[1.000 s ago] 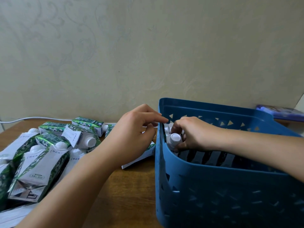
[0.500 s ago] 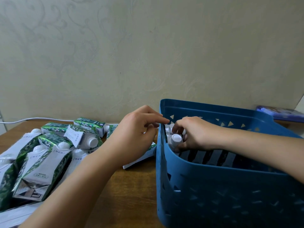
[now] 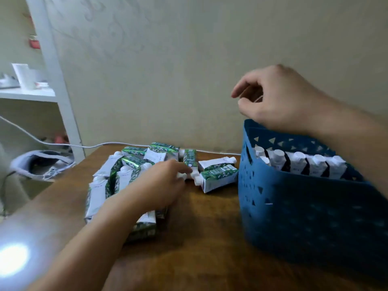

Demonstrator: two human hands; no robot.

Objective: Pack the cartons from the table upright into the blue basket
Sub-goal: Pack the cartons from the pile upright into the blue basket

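Observation:
The blue basket (image 3: 294, 217) stands on the right of the wooden table (image 3: 210, 259). A row of several white-capped cartons (image 3: 298, 164) stands upright along its far side. Several green-and-white cartons (image 3: 134, 162) lie in a heap at the table's left. Two more cartons (image 3: 220, 177) lie on their sides just left of the basket. My left hand (image 3: 159, 185) reaches over the heap, its fingertips touching a white cap between the heap and those two cartons; it hides the cartons under it. My right hand (image 3: 279, 101) hovers above the basket's far left corner, fingers loosely curled, holding nothing.
A white cable (image 3: 94, 145) runs along the table's back edge by the wall. A white shelf unit (image 3: 60, 91) stands at the left. Below it, off the table's left edge, lies a grey bag-like object (image 3: 42, 164).
My right hand has lifted out of the basket and let go of the carton it held there. My left hand has left the basket rim and moved down-left onto the heap. The view has swung left.

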